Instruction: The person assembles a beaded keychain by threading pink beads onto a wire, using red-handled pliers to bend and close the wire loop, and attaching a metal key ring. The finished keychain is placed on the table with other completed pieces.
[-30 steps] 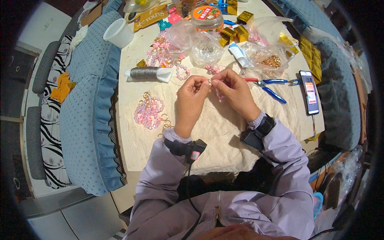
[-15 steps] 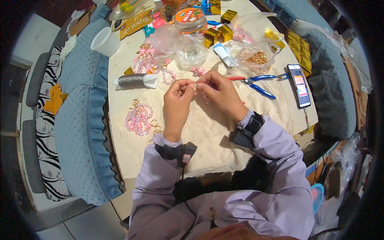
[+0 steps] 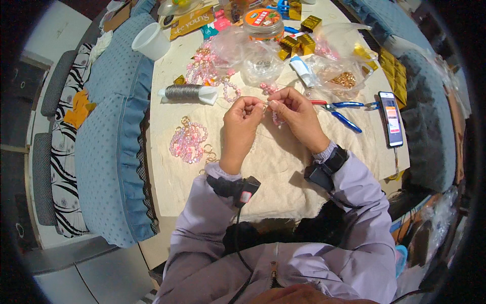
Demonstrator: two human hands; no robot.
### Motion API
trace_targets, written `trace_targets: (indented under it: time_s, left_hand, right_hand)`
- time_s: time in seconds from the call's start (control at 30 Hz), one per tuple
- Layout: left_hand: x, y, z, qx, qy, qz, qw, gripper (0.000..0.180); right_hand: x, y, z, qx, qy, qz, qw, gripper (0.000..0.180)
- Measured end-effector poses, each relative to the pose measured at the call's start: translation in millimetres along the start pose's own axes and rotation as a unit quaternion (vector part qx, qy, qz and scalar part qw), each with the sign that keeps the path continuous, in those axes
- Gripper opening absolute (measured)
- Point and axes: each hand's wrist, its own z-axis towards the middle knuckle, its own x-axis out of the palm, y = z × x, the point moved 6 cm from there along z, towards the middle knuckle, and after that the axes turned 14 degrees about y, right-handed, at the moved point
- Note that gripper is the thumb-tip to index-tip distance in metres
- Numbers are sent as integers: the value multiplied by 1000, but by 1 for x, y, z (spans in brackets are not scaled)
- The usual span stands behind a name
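Observation:
My left hand (image 3: 241,127) and my right hand (image 3: 300,120) meet above the cream cloth (image 3: 273,187), thumbs and fingertips pinched together. Between them is a short strand of pink beads (image 3: 277,119), part of which hangs below my right fingers. The small piece right at the fingertips is too tiny to make out. Left of my hands lies a heap of pink beaded strands (image 3: 187,144) with gold-coloured rings (image 3: 210,151) beside it. A spool of grey thread or wire (image 3: 183,93) rests beyond my left hand. Pliers with blue handles (image 3: 347,122) lie to the right.
More pink bead strands (image 3: 202,66), clear plastic bags (image 3: 263,63), a round jar (image 3: 263,25) and small gold boxes (image 3: 305,43) crowd the far side. A white cup (image 3: 152,43) stands far left. A phone (image 3: 392,119) lies at the right edge, near a blue-covered seat (image 3: 428,116).
The whole view has shifted, so the table appears farther right. Both hands keep their pinch, and more of the bead strand shows below my right fingers.

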Motion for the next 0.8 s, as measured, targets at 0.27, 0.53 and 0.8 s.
trace_targets:
  time_s: [0.27, 0.53, 0.8]
  left_hand:
    - [1, 0, 1, 9, 18, -9, 1000, 13]
    - [2, 3, 1, -15, 38, -14, 999, 15]
    - [1, 3, 1, -30, 39, -44, 998, 16]
  right_hand:
    - [0, -2, 0, 7, 7, 10, 1000, 12]
    - [1, 0, 1, 8, 7, 5, 1000, 11]
    - [1, 1, -1, 8, 3, -31, 999, 11]
